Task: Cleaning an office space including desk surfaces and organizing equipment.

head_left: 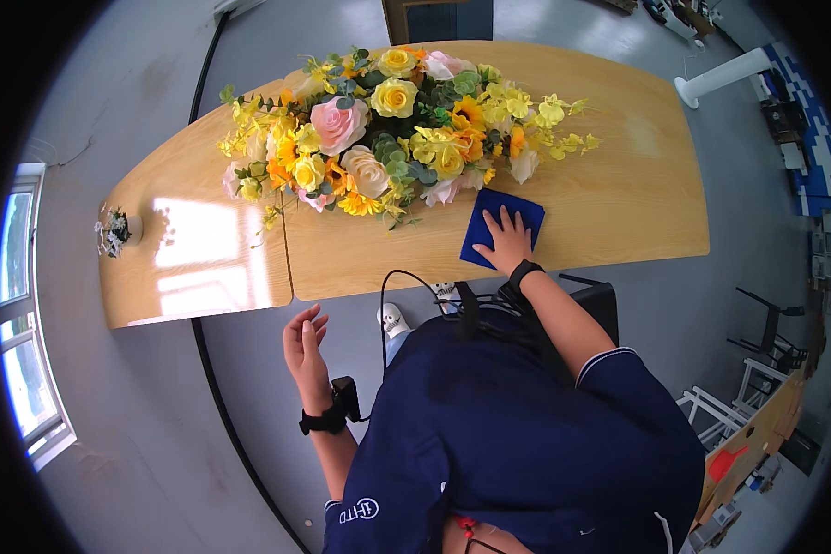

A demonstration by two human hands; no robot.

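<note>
While the right hand (506,242) is pressing flat, fingers spread, on the blue cloth (500,226) near the surface's (619,203) front edge | left hand (305,343) is hanging released, holding nothing | cloth is looking soft, light; pinching any corner seems best | flower arrangement (392,129) is lying behind it.

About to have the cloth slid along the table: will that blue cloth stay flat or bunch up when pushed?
The blue cloth lies flat and thin under the right hand, so it is probably soft and floppy. Pushed from one edge it may wrinkle. The wooden table looks smooth, so it likely slides easily.
</note>
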